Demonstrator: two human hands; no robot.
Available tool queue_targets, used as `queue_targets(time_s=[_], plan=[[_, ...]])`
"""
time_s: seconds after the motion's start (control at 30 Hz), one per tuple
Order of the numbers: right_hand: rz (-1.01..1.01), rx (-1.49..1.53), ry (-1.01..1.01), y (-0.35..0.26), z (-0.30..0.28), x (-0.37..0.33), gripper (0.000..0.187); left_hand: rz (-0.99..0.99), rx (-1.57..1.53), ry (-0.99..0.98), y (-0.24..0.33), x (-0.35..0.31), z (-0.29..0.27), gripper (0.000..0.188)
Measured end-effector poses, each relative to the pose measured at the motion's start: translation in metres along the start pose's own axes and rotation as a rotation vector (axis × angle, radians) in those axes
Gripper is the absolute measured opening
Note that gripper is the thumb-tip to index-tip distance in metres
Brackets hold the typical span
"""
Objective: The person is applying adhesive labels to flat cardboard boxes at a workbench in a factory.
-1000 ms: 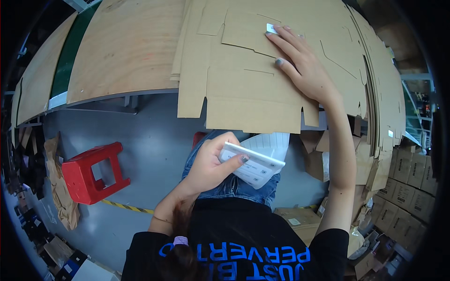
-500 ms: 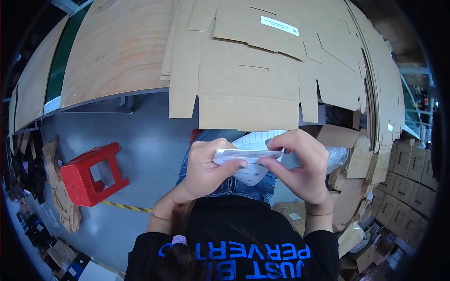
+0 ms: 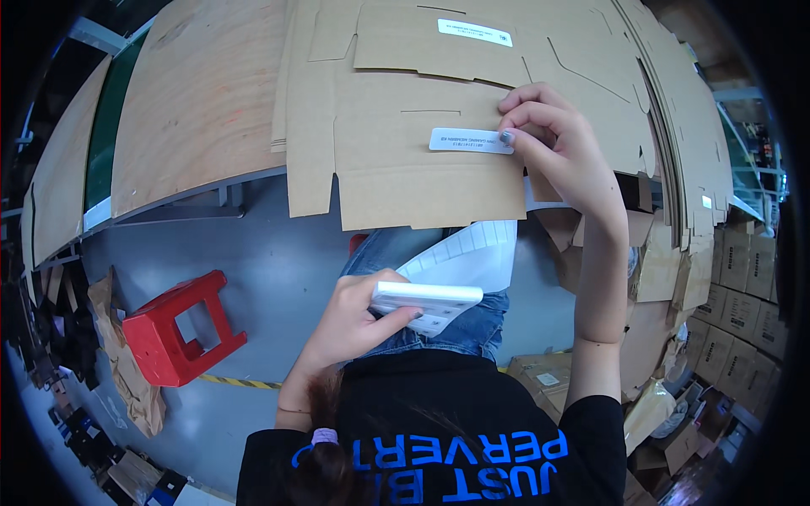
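Note:
My left hand grips a folded strip of sticker labels above my lap, thumb on top. A longer tail of the white label sheet hangs loosely over my knees. Out over the stack of flat cardboard box blanks, my right hand pinches the right end of a single white sticker label between thumb and finger. That label lies at or just above the top blank's near panel; whether it touches cannot be told. Another white label sits on a panel farther back.
A wooden tabletop extends left of the cardboard. On the floor at left lie a red plastic stool, on its side, and crumpled brown paper. Stacked cartons and an open cardboard box stand at right.
My right hand has moved from the label strip up and forward to the cardboard, carrying one label. My left hand keeps the strip, slightly lower and farther left.

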State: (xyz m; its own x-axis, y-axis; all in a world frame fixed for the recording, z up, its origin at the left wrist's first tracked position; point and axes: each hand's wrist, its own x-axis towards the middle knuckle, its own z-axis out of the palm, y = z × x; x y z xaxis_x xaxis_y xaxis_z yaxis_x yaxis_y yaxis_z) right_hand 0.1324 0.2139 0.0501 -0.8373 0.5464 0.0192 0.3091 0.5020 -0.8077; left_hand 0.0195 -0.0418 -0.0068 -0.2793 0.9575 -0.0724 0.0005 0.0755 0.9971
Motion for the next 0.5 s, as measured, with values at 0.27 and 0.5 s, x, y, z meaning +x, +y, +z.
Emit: queue_targets(time_s=[0.27,0.5], plan=[[-0.139,-0.179,0.18,-0.002,0.014,0.0,0.01,-0.063,0.038,-0.008,0.005,-0.011,-0.011,0.015],[-0.445,-0.775,0.1,-0.009,0.026,-0.011,0.031,-0.171,-0.075,0.076,-0.002,-0.012,-0.014,0.021]])
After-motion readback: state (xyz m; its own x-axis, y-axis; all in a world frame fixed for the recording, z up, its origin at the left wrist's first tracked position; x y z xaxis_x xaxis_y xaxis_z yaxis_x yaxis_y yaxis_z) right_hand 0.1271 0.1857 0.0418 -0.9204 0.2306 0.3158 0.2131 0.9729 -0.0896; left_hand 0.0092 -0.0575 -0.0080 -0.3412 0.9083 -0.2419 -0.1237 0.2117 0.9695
